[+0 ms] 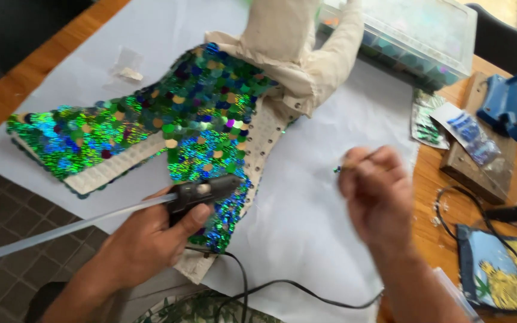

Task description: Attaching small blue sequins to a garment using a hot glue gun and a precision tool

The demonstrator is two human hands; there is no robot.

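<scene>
Left hand (145, 242) closed around a black glue gun (201, 194), nozzle aimed right at the sequin boot (169, 125), glue stick (61, 230) trailing left behind the grip; long axis nearly level. Right hand (378, 194) pinched shut on a small sequin (337, 170), apparently held ready just right of the nozzle. Boot lying flat on white paper (324, 227) over the counter (444, 239), just beyond the left grip.

I have one head-worn view, looking steeply down at close range over the paper-covered table (330, 197); its far edge lies toward 12 o'clock.
</scene>
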